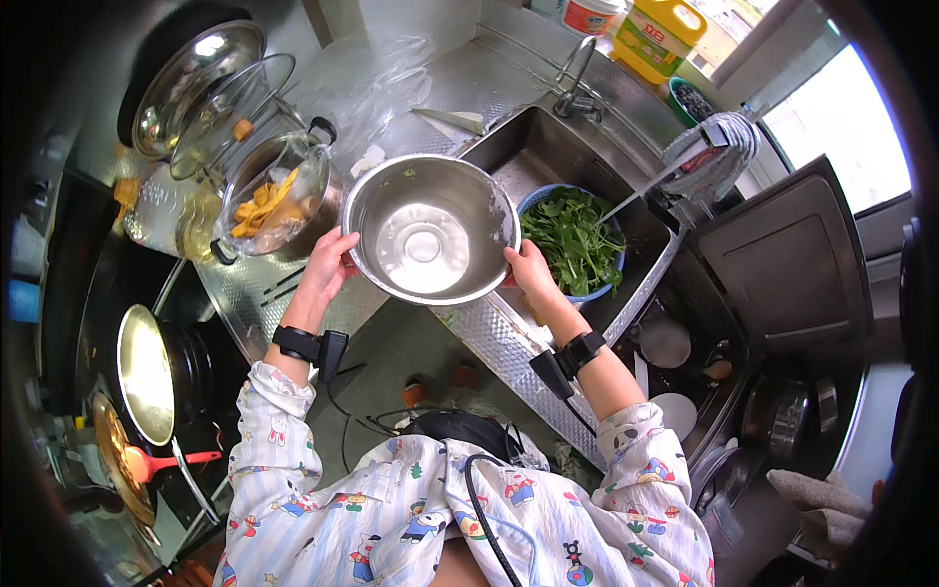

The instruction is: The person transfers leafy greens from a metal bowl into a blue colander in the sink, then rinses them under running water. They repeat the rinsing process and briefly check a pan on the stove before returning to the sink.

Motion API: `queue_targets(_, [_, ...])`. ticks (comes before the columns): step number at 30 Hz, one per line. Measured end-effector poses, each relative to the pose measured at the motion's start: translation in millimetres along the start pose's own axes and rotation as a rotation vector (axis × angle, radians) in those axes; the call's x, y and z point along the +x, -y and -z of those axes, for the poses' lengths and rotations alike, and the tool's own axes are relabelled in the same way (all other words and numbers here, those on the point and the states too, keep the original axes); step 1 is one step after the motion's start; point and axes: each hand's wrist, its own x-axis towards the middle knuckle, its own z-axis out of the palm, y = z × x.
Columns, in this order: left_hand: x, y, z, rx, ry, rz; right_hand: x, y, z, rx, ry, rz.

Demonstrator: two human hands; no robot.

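Observation:
A stainless steel bowl [425, 235] is held between my two hands, over the corner of the metal counter. My left hand [331, 264] grips its left rim, thumb on top. The right rim is in my right hand [530, 265], the thumb lying over the edge. Inside the bowl are small green leaf bits and some wet patches on the wall. Just right of it, a blue basket [534, 197] full of leafy greens [572, 238] sits in the sink [506, 150]. My fingers under the bowl are hidden.
A steel pot [330, 198] with a plastic bag of yellow peels [264, 202] stands at left, beside an oil bottle [165, 220]. Behind are a knife [447, 117] and a faucet [576, 95]. A frying pan [147, 374] lies far left; a dish cabinet [785, 257] stands open at right.

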Motion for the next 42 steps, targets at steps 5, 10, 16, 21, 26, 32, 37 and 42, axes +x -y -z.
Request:
queue_targets(5, [14.8,-4.8,-14.9,0.013,0.056,0.009,-1.1,0.9,15.8,0.078,0.033,-0.077])
queue_targets(10, [23.8,-3.1,-19.4,0.001,0.037,-0.001,0.0,0.7,23.4,0.119,0.065,-0.095])
queue_targets(16, [21.5,-3.7,-21.1,0.007,0.005,0.015,7.1,4.6,25.6,0.072,0.051,-0.046])
queue_targets(21, [10.8,-4.3,-27.5,-0.037,-0.041,0.007,17.6,10.1,29.0,0.039,0.067,-0.001])
queue_targets(26, [6.4,-14.4,-39.7,-0.063,-0.044,-0.013,26.2,12.1,28.5,0.16,0.082,-0.057])
queue_targets(32, [9.7,-25.8,-53.9,0.0,-0.176,-0.017,30.7,20.7,34.8,0.162,0.133,-0.116])
queue_targets(37, [14.5,-39.8,-63.4,0.038,-0.189,-0.006,33.1,22.9,37.3,0.185,0.146,-0.165])
queue_targets(42, [19.3,-56.9,-72.8,0.054,-0.208,-0.019,42.2,23.3,38.4,0.213,0.233,-0.176])
